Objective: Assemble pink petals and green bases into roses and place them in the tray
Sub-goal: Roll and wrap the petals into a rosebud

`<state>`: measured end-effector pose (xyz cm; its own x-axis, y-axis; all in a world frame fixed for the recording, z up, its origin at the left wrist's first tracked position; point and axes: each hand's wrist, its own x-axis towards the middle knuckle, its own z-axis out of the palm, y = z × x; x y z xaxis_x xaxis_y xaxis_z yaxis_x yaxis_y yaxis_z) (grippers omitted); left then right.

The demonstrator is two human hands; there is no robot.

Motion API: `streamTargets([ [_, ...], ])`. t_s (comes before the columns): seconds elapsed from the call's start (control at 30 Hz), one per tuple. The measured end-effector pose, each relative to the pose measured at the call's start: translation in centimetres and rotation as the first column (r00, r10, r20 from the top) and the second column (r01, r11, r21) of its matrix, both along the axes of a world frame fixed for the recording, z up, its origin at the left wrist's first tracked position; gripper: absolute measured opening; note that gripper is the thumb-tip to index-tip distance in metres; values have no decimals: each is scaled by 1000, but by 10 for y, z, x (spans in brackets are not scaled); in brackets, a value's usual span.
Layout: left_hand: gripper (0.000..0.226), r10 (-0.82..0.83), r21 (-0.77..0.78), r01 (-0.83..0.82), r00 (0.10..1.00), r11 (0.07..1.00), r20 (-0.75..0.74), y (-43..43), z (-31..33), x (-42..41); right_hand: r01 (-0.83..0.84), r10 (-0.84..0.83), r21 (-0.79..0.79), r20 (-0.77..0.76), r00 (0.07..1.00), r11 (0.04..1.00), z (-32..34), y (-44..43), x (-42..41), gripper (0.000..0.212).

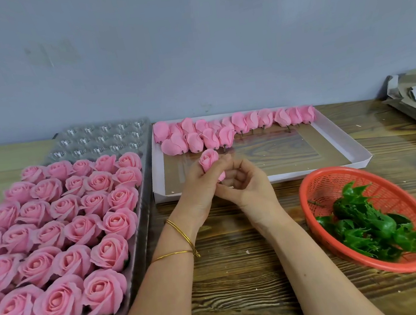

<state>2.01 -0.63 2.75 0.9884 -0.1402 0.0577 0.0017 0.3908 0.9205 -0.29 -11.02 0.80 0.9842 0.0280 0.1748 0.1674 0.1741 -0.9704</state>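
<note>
Both hands meet mid-frame on one pink bud: left hand fingers wrap its middle, right hand fingers curl tight against its lower end. Rose-filled tray lies left; green bases fill basket, lower right.

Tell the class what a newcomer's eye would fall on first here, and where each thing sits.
The rows of finished pink roses crowding the clear tray on the left stand out first. Next, at centre, the left hand and right hand hold one pink bud; right, a red basket holds green bases.
</note>
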Motion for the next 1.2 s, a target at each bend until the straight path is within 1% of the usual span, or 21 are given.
streamTargets([
  [0.1,22,-1,20,0,1000,1000,25,1,-2,1,20,-20,-2,-7,1000,1000,0,1,-1,38],
  [0.23,22,-31,31,29,998,999,46,1,-3,2,56,-56,-38,-3,998,998,1,2,-1,35],
  [0.3,25,-35,32,34,998,999,45,1,-3,2,59,-59,-50,11,998,997,3,2,-2,38],
  [0.4,19,-30,47,27,997,999,68,2,-3,3,42,-39,-68,43,998,997,4,2,-2,43],
  [0.57,9,-8,21,6,996,1000,86,5,-3,2,10,-2,-121,67,998,993,6,1,-4,40],
  [0.67,14,-15,25,13,995,1000,94,6,-5,2,-13,21,-128,67,998,992,7,1,-5,37],
  [0.77,10,-34,25,32,994,999,101,8,-6,2,-31,39,-129,60,997,991,8,1,-7,34],
  [0.97,13,-14,21,12,996,1000,86,8,-6,3,-98,106,-120,58,993,988,12,1,-8,34],
  [1.1,12,-8,15,6,997,1000,78,6,-7,3,-115,121,-121,46,992,986,11,1,-8,33],
  [1.2,12,-18,38,15,997,999,80,6,-7,4,-106,111,-133,36,993,985,12,1,-9,36],
])
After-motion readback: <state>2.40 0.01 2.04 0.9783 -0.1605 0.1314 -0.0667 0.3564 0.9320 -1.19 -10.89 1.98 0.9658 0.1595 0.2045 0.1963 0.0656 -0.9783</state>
